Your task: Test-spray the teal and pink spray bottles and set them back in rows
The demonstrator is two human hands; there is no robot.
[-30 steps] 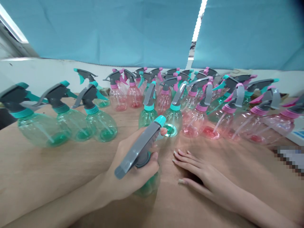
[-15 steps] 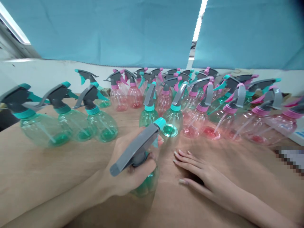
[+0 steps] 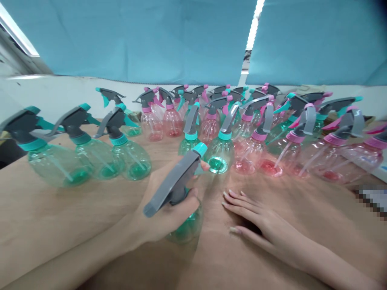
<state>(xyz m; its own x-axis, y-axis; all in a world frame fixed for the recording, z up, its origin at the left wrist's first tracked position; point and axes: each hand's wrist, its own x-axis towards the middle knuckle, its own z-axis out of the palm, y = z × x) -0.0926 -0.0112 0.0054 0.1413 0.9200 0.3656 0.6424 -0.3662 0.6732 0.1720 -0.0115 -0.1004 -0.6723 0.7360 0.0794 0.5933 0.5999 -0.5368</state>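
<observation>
My left hand (image 3: 165, 209) is wrapped round the neck of a green spray bottle (image 3: 187, 225) that stands on the brown table (image 3: 60, 217). One finger reaches toward the teal nozzle end of its grey trigger head (image 3: 175, 181). My right hand (image 3: 256, 219) lies flat on the table just right of the bottle, fingers stretched out, holding nothing.
Several green spray bottles (image 3: 130, 157) with teal caps stand at the left and middle. Several pink spray bottles (image 3: 256, 153) crowd the back and right. A blue curtain (image 3: 151, 36) hangs behind a white ledge. A blurred-out object (image 3: 373, 199) sits at the far right.
The held bottle's trigger head dipped a little to the left and came back up; the bottle shifted slightly. My right hand has stayed flat on the table.
</observation>
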